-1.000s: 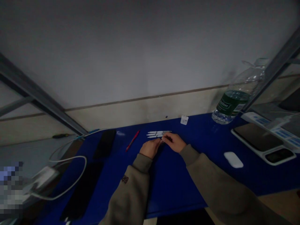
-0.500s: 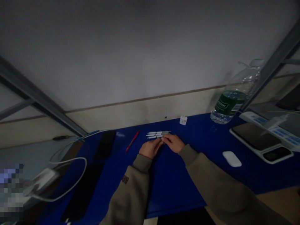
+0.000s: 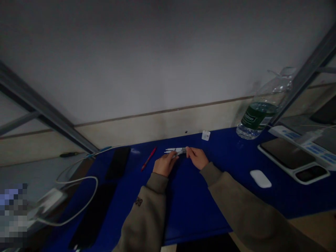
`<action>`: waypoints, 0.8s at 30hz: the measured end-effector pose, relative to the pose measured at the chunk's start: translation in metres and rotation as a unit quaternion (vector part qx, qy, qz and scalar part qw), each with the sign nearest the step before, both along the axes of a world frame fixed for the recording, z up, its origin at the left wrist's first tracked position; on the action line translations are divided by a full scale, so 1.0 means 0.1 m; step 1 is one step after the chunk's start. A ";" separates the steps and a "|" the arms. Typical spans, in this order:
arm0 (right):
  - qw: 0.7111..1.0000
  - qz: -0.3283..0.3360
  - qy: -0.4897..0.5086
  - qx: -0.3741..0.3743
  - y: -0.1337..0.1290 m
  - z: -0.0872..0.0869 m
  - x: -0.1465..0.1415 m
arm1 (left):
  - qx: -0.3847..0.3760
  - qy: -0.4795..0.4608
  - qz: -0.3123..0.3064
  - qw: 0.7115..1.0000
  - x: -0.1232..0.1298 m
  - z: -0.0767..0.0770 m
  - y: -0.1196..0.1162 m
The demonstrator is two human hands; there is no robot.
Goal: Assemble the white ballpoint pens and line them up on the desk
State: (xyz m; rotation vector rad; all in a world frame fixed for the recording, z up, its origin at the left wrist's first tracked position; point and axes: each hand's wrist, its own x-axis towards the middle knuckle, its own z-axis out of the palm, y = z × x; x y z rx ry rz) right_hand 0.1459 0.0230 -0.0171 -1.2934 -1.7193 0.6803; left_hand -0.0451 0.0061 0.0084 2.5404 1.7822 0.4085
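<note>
White-and-grey pens lie side by side on the blue tabletop, partly covered by my fingers. My left hand is closed at their near side, thumb and fingertips pinching a white-and-grey pen. At the grey end of that pen my right hand pinches with thumb and forefinger. How many pens are under the fingers is hard to tell. A red pen lies slanted on the table, left of my left hand and apart from it.
A small white charger cube and a large water bottle stand by the wall. To the right are a white oval case and a scale. Two dark flat objects, one a black slab, and a white cable occupy the left.
My hands have drawn apart: the left shifted slightly left and up, the right slightly up to the pens' grey ends. A pen now shows between them. The red pen stays put.
</note>
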 end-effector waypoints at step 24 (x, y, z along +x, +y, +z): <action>0.973 -0.005 -0.213 0.091 0.04 -0.17 0.09 | 0.104 0.064 0.222 0.967 -0.44 -0.08 0.14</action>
